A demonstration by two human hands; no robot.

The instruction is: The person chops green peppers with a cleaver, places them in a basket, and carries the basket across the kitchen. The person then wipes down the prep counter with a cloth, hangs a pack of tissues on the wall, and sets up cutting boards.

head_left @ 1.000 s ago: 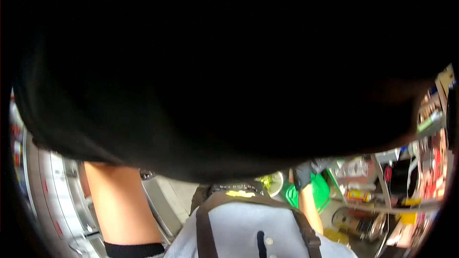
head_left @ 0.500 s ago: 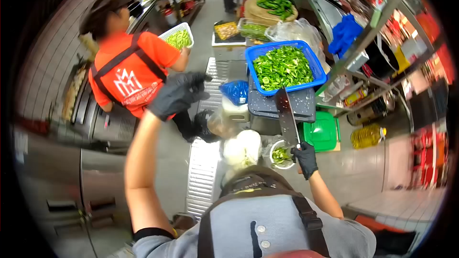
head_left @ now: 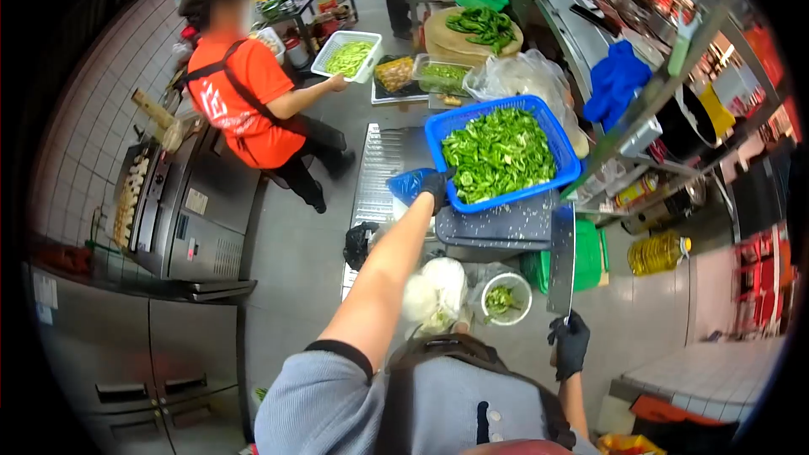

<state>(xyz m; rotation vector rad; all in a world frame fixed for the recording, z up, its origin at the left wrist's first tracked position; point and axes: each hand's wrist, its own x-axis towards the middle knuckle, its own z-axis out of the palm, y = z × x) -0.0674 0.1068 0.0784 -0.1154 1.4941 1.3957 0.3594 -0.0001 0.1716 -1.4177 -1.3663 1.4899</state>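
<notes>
At frame centre, my black-gloved left hand (head_left: 436,188) is at the left rim of the blue rectangular plastic basket (head_left: 566,156) heaped with chopped green vegetables (head_left: 497,156); whether its fingers close, I can't tell. Firm hold there should steady it. Lower right, my black-gloved right hand (head_left: 571,345) grips the broad steel cleaver (head_left: 561,257), best held clear.

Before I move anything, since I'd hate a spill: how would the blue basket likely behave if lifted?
The blue basket would probably hold its shape, since its walls look like moulded plastic. The loose chopped greens piled in it could slide if it tilts. Lifting only from the side where the left hand is would likely tip it.
</notes>
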